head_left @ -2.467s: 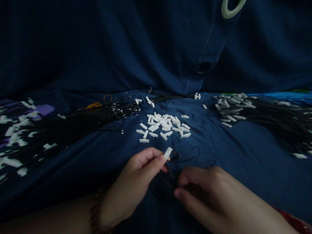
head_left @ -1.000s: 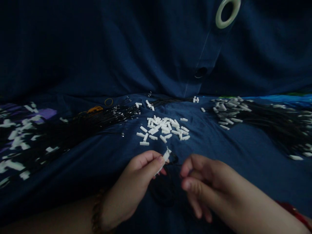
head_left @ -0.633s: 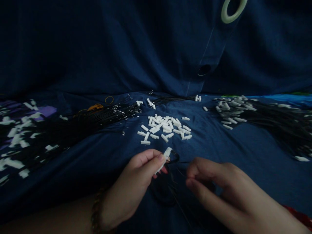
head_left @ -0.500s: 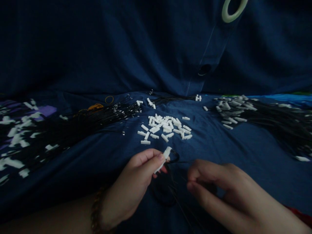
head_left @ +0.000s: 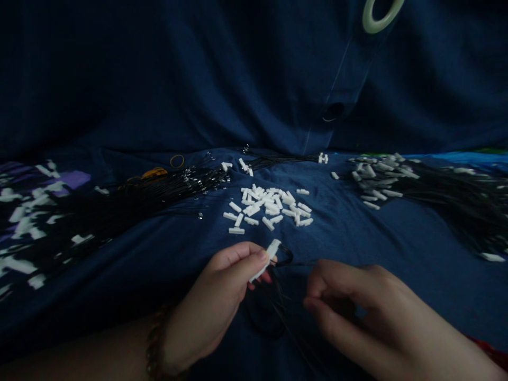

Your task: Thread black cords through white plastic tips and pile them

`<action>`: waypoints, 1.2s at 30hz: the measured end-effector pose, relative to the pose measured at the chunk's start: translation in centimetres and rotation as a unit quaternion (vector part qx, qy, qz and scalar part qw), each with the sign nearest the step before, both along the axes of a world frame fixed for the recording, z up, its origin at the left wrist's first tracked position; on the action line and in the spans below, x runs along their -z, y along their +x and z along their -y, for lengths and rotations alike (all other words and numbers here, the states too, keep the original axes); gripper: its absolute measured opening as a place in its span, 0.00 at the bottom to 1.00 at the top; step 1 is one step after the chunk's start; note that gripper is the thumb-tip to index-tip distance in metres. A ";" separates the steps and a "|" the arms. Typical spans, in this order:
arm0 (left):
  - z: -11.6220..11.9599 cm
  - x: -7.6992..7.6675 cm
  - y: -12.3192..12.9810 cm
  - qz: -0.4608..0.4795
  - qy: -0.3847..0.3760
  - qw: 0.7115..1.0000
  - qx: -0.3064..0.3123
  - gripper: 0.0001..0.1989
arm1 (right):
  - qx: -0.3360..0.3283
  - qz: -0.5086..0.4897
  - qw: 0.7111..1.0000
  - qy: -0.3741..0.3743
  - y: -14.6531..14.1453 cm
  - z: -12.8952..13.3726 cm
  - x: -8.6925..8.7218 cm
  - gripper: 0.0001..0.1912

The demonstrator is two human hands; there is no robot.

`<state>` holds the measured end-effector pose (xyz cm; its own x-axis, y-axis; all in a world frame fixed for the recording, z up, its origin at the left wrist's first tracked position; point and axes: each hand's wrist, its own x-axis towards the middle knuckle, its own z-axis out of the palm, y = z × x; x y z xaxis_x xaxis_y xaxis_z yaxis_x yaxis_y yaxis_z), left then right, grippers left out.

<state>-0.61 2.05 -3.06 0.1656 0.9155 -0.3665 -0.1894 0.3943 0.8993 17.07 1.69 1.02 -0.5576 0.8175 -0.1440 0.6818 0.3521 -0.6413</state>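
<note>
My left hand is closed, with a white plastic connector pinched between thumb and fingers, tilted up to the right. Black wires come off the connector; one bends in a small loop at its upper end, and others hang below it. To the right, my right hand is closed in a pinch on a thin black wire that stretches across from the connector. The wire's end is hidden by the fingers. Beyond my hands lies a pile of loose white connectors.
Black wires with bare metal tips lie at the left, near several white connectors. Another bundle of wires with white connectors lies at the right. Dark blue cloth covers the surface and hangs behind, with a pale ring above.
Both hands keep nearly the same place and grip. The fingers of my right hand have shifted very slightly.
</note>
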 end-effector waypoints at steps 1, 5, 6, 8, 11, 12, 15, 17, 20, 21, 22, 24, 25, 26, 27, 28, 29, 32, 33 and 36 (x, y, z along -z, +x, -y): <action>0.0 0.0 0.0 -0.007 0.006 1.000 0.003 0.06 | 0.002 0.002 1.000 0.003 0.0 0.1 0.0 0.06; 0.0 0.1 0.0 -0.028 0.016 0.999 0.017 0.08 | 0.001 0.006 1.000 0.002 0.0 0.1 0.0 0.06; 0.0 0.1 -0.1 -0.028 0.014 0.999 0.020 0.08 | -0.001 0.006 1.000 0.001 0.0 0.1 0.0 0.06; 0.0 0.1 -0.1 -0.026 0.009 0.999 0.025 0.08 | 0.000 0.005 1.000 0.005 0.0 0.0 0.0 0.06; 0.0 0.0 -0.1 -0.025 0.008 0.999 0.027 0.08 | -0.002 0.009 1.000 0.012 0.1 0.1 0.1 0.06; 0.1 0.0 -0.1 -0.025 0.010 0.999 0.027 0.08 | -0.003 0.011 1.000 0.013 0.1 0.2 0.1 0.06; 0.0 -0.1 0.0 -0.024 0.013 0.999 0.031 0.08 | -0.008 0.014 1.000 0.010 0.2 0.4 0.1 0.06; 0.0 -0.1 0.0 -0.023 0.012 0.999 0.034 0.09 | -0.010 0.017 1.000 0.007 0.2 0.5 0.1 0.06; -0.1 -0.1 0.0 -0.024 0.015 0.999 0.034 0.09 | -0.010 0.013 1.000 0.011 -0.1 0.5 0.0 0.06; -0.1 -0.1 0.0 -0.025 0.016 0.999 0.035 0.09 | -0.011 0.011 1.000 0.013 -0.1 0.5 0.0 0.06; -0.1 -0.1 -0.1 -0.027 0.016 0.999 0.035 0.08 | -0.014 0.011 1.000 0.013 -0.2 0.5 0.0 0.06; 0.0 -0.1 -0.1 -0.029 0.016 0.999 0.039 0.09 | -0.017 0.015 1.000 0.015 -0.3 0.5 0.0 0.06; 0.0 -0.2 -0.1 -0.030 0.017 0.999 0.040 0.09 | -0.018 0.017 1.000 0.018 -0.3 0.6 0.0 0.06; 0.0 -0.2 -0.1 -0.032 0.016 0.999 0.039 0.08 | -0.014 0.019 0.999 0.022 -0.3 0.6 0.1 0.06; 0.0 -0.2 -0.1 -0.033 0.014 0.999 0.039 0.08 | -0.008 0.018 0.999 0.028 -0.2 0.6 0.1 0.06; 0.0 -0.3 -0.1 -0.035 0.012 0.999 0.039 0.08 | -0.001 0.015 0.999 0.035 -0.2 0.6 0.2 0.06; 0.0 -0.3 0.0 -0.035 0.010 0.999 0.039 0.08 | 0.004 0.013 0.999 0.039 -0.1 0.5 0.2 0.06; -0.1 -0.3 0.0 -0.028 0.011 0.999 0.040 0.09 | 0.006 0.010 0.999 0.041 0.0 0.4 0.3 0.06; -0.1 -0.3 0.0 -0.027 0.013 0.999 0.040 0.09 | 0.003 0.009 0.999 0.040 0.1 0.4 0.3 0.06; -0.1 -0.2 -0.1 -0.027 0.009 0.999 0.042 0.09 | -0.001 -0.005 0.999 0.046 0.3 0.5 0.2 0.07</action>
<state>-0.68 2.13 -2.86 0.2226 0.9058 -0.3604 -0.1083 0.3904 0.9143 17.33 1.19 0.79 -0.5610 0.8254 -0.0628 0.6750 0.4122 -0.6120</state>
